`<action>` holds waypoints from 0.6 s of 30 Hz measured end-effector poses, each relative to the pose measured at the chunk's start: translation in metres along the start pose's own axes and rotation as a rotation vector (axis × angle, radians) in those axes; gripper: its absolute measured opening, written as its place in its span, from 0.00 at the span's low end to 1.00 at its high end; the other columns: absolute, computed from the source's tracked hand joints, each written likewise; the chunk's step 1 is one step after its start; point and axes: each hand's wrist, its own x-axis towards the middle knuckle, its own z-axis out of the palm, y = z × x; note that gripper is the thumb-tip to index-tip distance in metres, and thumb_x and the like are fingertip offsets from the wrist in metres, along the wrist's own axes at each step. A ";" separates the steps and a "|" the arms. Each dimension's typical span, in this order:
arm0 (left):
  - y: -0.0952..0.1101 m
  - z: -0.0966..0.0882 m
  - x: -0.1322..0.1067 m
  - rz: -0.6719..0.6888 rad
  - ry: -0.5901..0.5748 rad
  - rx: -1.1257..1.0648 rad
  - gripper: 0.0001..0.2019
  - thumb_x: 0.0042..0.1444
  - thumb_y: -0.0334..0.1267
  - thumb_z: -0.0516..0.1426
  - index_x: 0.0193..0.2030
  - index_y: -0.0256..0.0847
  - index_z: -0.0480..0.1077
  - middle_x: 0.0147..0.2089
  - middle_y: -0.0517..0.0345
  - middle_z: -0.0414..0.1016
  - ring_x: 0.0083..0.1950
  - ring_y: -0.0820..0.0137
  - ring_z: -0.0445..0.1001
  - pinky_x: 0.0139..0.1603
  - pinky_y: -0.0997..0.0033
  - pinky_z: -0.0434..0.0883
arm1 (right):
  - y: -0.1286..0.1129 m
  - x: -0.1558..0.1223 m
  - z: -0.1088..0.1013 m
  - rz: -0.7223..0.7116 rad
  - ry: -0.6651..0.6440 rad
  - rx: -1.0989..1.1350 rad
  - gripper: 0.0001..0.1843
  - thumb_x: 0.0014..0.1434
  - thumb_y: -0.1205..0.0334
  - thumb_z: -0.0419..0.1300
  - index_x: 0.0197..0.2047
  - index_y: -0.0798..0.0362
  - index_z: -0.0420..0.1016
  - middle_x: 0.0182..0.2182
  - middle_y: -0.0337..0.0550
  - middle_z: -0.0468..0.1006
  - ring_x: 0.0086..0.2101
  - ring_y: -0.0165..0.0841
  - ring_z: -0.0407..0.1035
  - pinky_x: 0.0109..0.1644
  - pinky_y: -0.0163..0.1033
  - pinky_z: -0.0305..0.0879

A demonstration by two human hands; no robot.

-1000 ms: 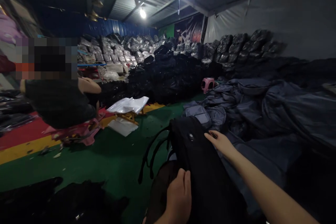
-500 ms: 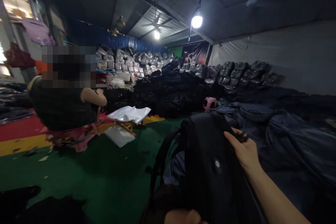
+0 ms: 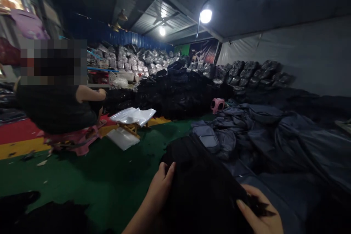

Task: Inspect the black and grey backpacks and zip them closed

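A black backpack (image 3: 203,186) lies in front of me, low in the head view. My left hand (image 3: 160,186) grips its left edge, fingers folded over the fabric. My right hand (image 3: 260,214) pinches the bag's right side near the bottom of the picture, thumb on top. Behind the bag sits a heap of grey-blue backpacks (image 3: 260,135).
A person in a black top (image 3: 55,108) sits at the left on a pink stool (image 3: 74,140). Clear plastic bags (image 3: 133,115) lie on a small wooden stand. A big pile of black bagged goods (image 3: 175,87) fills the back. Green floor mat (image 3: 90,175) spreads left.
The backpack came down from a raised position to lie low in front of me. My left hand moved up onto its left edge; my right hand dropped to the lower right.
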 end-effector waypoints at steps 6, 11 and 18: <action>0.011 0.005 -0.021 -0.099 0.103 -0.355 0.24 0.45 0.55 0.59 0.43 0.38 0.69 0.44 0.51 0.75 0.49 0.57 0.72 0.43 0.69 0.68 | -0.046 0.032 -0.024 -0.009 -0.180 0.022 0.19 0.59 0.46 0.52 0.37 0.52 0.76 0.39 0.46 0.76 0.44 0.43 0.68 0.49 0.41 0.63; 0.023 0.019 -0.041 -0.023 -0.023 -0.509 0.27 0.44 0.49 0.62 0.49 0.37 0.68 0.50 0.47 0.74 0.52 0.55 0.71 0.47 0.64 0.70 | -0.099 0.071 -0.021 0.143 -0.368 -0.027 0.23 0.56 0.45 0.57 0.49 0.51 0.70 0.41 0.44 0.75 0.42 0.40 0.69 0.46 0.41 0.64; 0.059 0.032 -0.074 0.114 -0.195 -0.534 0.23 0.47 0.45 0.62 0.50 0.41 0.68 0.51 0.50 0.73 0.52 0.58 0.71 0.50 0.66 0.68 | -0.110 0.104 -0.003 0.384 -0.575 0.085 0.19 0.52 0.47 0.60 0.39 0.53 0.73 0.23 0.38 0.75 0.20 0.29 0.66 0.22 0.32 0.61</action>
